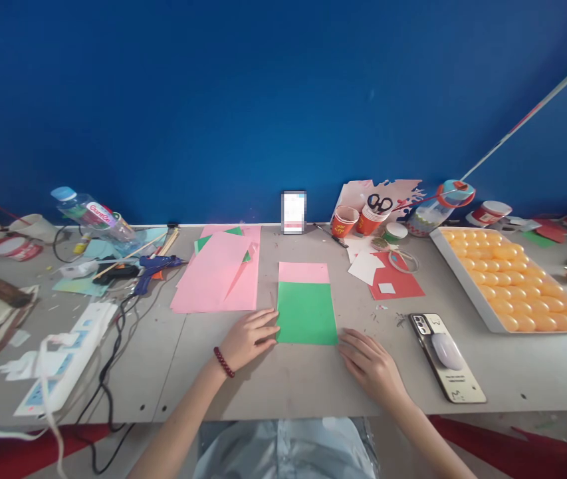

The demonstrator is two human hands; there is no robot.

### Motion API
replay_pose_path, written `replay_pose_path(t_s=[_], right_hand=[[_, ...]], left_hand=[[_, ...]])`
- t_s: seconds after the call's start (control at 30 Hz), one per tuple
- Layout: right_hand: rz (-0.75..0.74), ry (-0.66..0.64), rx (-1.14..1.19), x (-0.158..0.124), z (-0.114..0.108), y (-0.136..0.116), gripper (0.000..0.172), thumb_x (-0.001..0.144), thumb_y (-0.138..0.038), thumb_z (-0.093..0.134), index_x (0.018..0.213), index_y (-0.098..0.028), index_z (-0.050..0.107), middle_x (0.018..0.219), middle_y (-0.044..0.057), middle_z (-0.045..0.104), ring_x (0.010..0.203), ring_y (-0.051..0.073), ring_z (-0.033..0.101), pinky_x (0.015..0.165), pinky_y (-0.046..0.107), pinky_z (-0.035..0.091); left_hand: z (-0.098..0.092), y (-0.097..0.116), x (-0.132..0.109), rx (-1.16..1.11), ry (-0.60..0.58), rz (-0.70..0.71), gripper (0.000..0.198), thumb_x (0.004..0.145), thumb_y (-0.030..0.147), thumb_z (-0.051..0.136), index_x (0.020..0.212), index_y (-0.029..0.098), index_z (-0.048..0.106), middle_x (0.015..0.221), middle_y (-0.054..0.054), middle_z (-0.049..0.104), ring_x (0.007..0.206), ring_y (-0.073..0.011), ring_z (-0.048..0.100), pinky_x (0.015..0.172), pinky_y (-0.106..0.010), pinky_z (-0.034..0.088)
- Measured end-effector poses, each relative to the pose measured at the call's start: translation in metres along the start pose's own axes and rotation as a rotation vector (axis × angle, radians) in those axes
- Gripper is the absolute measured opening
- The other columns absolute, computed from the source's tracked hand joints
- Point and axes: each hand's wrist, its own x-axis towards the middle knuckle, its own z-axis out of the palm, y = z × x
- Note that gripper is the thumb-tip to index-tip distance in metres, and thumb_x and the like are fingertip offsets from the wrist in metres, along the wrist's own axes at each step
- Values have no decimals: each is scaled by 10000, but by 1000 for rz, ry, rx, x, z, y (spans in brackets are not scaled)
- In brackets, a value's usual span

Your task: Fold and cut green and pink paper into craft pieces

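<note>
A green sheet of paper [307, 314] lies flat on the table in front of me, over a pink sheet [303, 272] whose far end shows beyond it. My left hand [256, 334] rests at the left edge of the green sheet, its fingertips touching that edge and its fingers stretched out. On the other side, my right hand [367, 358] lies on the table by the near right corner, fingers extended and holding nothing. Left of these sheets is a stack of larger pink paper [216, 276], with green pieces [203, 244] partly showing among it.
At left are a blue glue gun [156, 266], a power strip [71, 362], cables and a plastic bottle [94, 216]. At right stand paper cups [345, 223] with scissors [379, 203], a phone [445, 356] and a tray of orange balls [512, 276]. A red sheet [403, 283] lies behind the phone.
</note>
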Motion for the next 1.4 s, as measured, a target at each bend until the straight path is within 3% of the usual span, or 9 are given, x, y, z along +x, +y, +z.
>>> replay_pose_path(t_s=[0.53,0.7,0.9,1.07,1.23,1.4], right_hand=[[12,0,8,-1,0,-2,212,908,-165,477,950,-216,678,1034,73,703,1049,222,626,817,369,534],[27,-20,25,-5,2,0,229,905,-150,472,1032,-225,647,1062,61,692,1061,212,615,851,367,521],[212,-87,-11,-24,-2,3,420,913,-251,472,1332,-227,442,1232,88,603,1145,236,554,921,407,490],[340,-156,-37,-41,-10,-1,498,918,-323,444,1401,-246,347,1349,96,509,1232,274,478,958,468,461],[296,-228,50,-41,-15,-5,499,880,-353,520,1361,-272,415,1358,88,507,1252,283,466,968,471,460],[229,-195,185,-14,-6,0,342,911,-254,481,1249,-272,533,1263,72,594,1221,234,515,979,413,473]], left_hand=[[0,3,0,56,4,18,204,870,266,588,1042,216,684,1285,-66,589,1216,-223,517,985,-397,477],[5,12,4,76,100,0,124,864,242,582,924,199,681,1215,-80,623,1146,-225,559,951,-405,492],[11,15,8,72,194,-6,32,833,193,614,815,205,637,1125,-66,639,1065,-213,580,885,-388,510],[12,12,9,56,208,-17,43,823,176,621,797,209,628,1103,-56,637,1039,-207,579,865,-383,502],[12,12,8,58,164,-24,31,826,226,632,805,205,624,1202,-65,609,1091,-215,558,900,-397,481],[11,12,8,71,79,3,240,797,415,669,880,199,606,1244,-91,602,1175,-257,523,937,-435,463]])
